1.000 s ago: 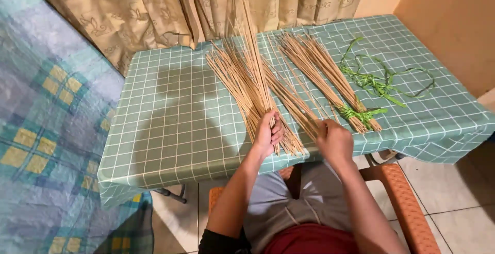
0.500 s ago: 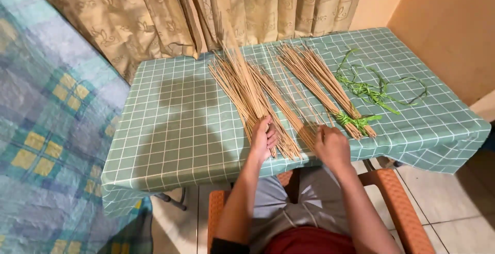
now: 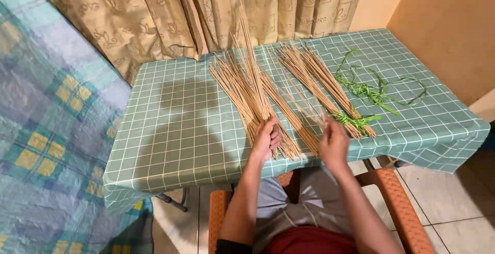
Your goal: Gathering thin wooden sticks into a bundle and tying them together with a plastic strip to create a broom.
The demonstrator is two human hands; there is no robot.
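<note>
Our left hand [image 3: 266, 139] is wrapped around the near ends of a bundle of thin palm-rib sticks [image 3: 247, 86]; their long axis runs away toward the curtain [image 3: 216, 6]. Our right hand [image 3: 334, 141] sits open, probably pinching a single stick, beside the green-tied bundle [image 3: 330, 91]. Since half a second ago, the held sticks have tipped up higher.

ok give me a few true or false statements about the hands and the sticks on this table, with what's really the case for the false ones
1. The left hand grips a bunch of thin sticks. True.
2. The right hand holds scissors. False: no scissors show; it is at the sticks' near ends.
3. A stick bundle is tied with green strip. True.
4. Loose green strips lie left of all the sticks. False: they lie to the right.
5. The tablecloth is plain red. False: it is green with a white grid.
</note>
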